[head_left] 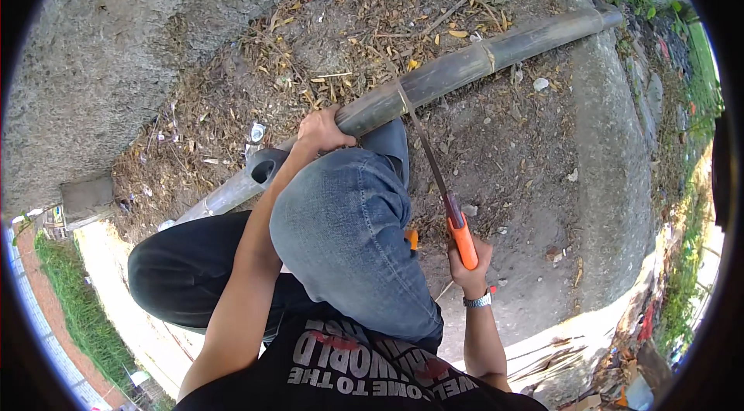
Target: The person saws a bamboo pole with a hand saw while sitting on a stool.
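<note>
A thick grey-green bamboo pole (446,78) slants from the upper right down to a hollow cut end by my left forearm. My left hand (319,130) is closed over the pole just beyond my bent knee, its thumb along the near side. In my right hand (470,262) is a hand saw (432,159), gripped by its orange handle. The saw's narrow dark blade runs up and left, and its far part meets the pole at a pale band to the right of my left hand. How deep the blade sits cannot be made out.
A lighter pole (225,198) lies past the hollow end. My denim-covered knee (341,217) rises between my arms. Dry leaves and litter cover the dirt (496,155). A rough concrete wall (132,70) stands left, and a concrete ledge (608,163) supports the pole's right part.
</note>
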`<state>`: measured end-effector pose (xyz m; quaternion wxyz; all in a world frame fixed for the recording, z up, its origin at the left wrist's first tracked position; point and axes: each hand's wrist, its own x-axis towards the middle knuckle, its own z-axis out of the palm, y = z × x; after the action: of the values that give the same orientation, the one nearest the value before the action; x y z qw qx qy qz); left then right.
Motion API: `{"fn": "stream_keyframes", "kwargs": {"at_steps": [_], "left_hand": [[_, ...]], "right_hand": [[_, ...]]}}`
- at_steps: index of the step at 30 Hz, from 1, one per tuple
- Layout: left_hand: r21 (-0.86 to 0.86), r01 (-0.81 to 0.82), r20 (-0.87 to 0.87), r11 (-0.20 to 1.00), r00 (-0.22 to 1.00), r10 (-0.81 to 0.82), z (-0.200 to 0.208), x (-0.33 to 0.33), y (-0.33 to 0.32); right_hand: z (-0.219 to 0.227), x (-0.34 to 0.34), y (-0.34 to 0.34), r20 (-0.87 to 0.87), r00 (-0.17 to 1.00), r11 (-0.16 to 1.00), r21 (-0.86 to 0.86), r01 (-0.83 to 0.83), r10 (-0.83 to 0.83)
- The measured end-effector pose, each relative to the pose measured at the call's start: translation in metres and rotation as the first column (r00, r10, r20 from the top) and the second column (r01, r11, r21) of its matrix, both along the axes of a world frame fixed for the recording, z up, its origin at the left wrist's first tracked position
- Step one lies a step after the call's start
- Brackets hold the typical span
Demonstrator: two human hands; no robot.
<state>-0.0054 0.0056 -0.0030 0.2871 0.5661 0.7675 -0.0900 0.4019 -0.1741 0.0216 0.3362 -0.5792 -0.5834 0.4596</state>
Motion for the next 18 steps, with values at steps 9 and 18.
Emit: {"fn": "stream_keyframes", "kwargs": {"at_steps": [9,18], "left_hand": [[-0.047,0.03,-0.013,0.998,0.999,-0.03,-0.007,-0.015,0.009],[-0.069,0.038,-0.023,0.997,0.999,-0.04,-0.009,-0.01,0.012]], "right_hand": [[-0.027,0.053,-0.056,0.27,0.957,0.985,0.109,-0.136,0.102],[-0.026,-0.037,0.034,0.031,0.996,0.991,0.107,-0.084,0.081]]}}
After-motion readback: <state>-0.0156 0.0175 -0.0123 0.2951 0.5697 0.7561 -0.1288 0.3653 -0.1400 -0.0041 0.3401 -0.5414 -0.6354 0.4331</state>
